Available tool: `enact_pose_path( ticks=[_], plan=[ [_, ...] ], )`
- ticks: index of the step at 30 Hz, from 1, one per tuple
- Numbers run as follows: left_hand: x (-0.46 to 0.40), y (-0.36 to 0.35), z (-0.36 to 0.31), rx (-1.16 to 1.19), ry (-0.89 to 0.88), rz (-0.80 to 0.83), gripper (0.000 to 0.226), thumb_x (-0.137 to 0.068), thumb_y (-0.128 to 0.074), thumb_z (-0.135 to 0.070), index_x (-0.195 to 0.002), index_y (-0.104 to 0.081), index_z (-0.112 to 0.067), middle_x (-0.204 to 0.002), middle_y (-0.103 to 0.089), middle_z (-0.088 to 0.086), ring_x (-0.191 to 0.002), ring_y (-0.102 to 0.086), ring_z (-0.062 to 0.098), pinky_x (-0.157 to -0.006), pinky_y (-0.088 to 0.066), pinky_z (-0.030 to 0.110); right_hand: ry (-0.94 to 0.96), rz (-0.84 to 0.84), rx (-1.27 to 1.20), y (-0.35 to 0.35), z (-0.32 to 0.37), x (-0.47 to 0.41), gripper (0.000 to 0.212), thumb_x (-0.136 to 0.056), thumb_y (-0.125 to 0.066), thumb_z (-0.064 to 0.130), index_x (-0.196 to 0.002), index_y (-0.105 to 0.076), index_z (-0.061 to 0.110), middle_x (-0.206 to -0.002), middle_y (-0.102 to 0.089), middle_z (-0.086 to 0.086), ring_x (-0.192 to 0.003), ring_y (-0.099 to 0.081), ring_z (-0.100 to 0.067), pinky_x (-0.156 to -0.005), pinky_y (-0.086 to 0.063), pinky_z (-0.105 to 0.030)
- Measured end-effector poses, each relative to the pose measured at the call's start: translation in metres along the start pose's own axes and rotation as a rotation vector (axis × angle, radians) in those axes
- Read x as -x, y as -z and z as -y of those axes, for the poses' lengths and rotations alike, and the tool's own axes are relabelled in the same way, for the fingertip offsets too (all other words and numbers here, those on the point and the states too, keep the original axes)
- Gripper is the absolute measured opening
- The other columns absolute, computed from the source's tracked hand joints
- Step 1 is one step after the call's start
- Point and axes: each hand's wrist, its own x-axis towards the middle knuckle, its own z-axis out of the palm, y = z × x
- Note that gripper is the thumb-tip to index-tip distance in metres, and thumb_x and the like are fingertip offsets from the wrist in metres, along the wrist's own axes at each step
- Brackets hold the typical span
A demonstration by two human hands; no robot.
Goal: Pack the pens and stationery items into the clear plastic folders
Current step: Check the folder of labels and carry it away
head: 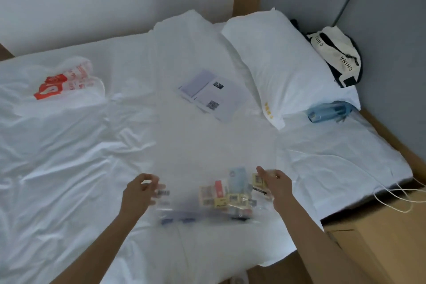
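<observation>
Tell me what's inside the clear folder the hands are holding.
Inside the clear folder: a cluster of small labelled boxes at its right end and dark pens along the bottom edge. Motion blur hides the labels, and the right hand covers one corner.

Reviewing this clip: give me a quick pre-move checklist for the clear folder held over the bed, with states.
1. Left hand gripping the clear plastic folder edge: ok.
2. Right hand gripping the opposite edge: ok.
3. Small colourful stationery boxes inside the folder: ok.
4. Dark pens along the folder's bottom: cannot tell, blurred.
5. Folder opening closed: cannot tell.
6. White bedsheet beneath free of loose stationery: ok.
</observation>
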Motion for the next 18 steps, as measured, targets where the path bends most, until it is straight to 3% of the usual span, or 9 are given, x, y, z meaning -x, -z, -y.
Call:
enact_pose_path(
  ticks=[4, 9, 14, 16, 18],
  plan=[
    [-0.01, -0.026, 0.047, -0.023, 0.034, -0.037, 0.008, -0.095, -0.056, -0.019, -0.09, -0.06, -0.014, -0.074, -0.074, 0.002, -0.064, -0.07, 0.016, -0.051, -0.053, 0.022, -0.018, -0.03, 0.044, -0.005, -0.028, -0.027, 0.026, -0.077, -0.078, 0.026, -0.073, -0.057, 0.012, -0.073, -0.059, -0.002, -0.068, -0.054, -0.016, -0.059, -0.042, -0.027],
    [-0.023, -0.051, 0.089, -0.128, 0.076, -0.07, 0.01, -0.095, -0.057, -0.022, -0.092, -0.064, -0.015, -0.077, -0.074, 0.003, -0.07, -0.07, 0.022, -0.071, -0.056, 0.039, 0.025, -0.032, 0.175, -0.014, -0.055, -0.055, 0.028, -0.076, -0.078, 0.032, -0.082, -0.061, 0.011, -0.08, -0.063, -0.002, -0.073, -0.057, -0.017, -0.066, -0.043, -0.027],
    [-0.022, -0.066, 0.09, -0.324, -0.01, -0.253, 0.018, -0.096, -0.055, -0.018, -0.098, -0.068, -0.006, -0.077, -0.066, 0.001, -0.074, -0.058, 0.017, -0.068, -0.034, 0.02, 0.087, -0.069, 0.293, -0.014, -0.065, -0.062, 0.04, -0.079, -0.074, 0.038, -0.103, -0.058, 0.01, -0.099, -0.062, -0.003, -0.093, -0.059, -0.023, -0.084, -0.048, -0.035],
    [-0.021, -0.072, 0.085, -0.326, -0.012, -0.277, 0.023, -0.096, -0.054, -0.017, -0.107, -0.067, -0.002, -0.089, -0.069, 0.008, -0.082, -0.061, 0.02, -0.073, -0.036, 0.014, 0.096, -0.083, 0.3, -0.013, -0.065, -0.058, 0.045, -0.082, -0.072, 0.036, -0.116, -0.054, 0.013, -0.104, -0.057, -0.001, -0.096, -0.055, -0.021, -0.084, -0.044, -0.031],
    [-0.021, -0.077, 0.079, -0.314, 0.014, -0.277, 0.029, -0.097, -0.052, -0.016, -0.119, -0.061, 0.001, -0.112, -0.067, 0.015, -0.105, -0.061, 0.029, -0.092, -0.041, 0.025, 0.107, -0.089, 0.28, -0.013, -0.063, -0.054, 0.049, -0.084, -0.07, 0.034, -0.125, -0.051, 0.016, -0.107, -0.054, 0.0, -0.098, -0.054, -0.02, -0.086, -0.044, -0.031]
  ],
)
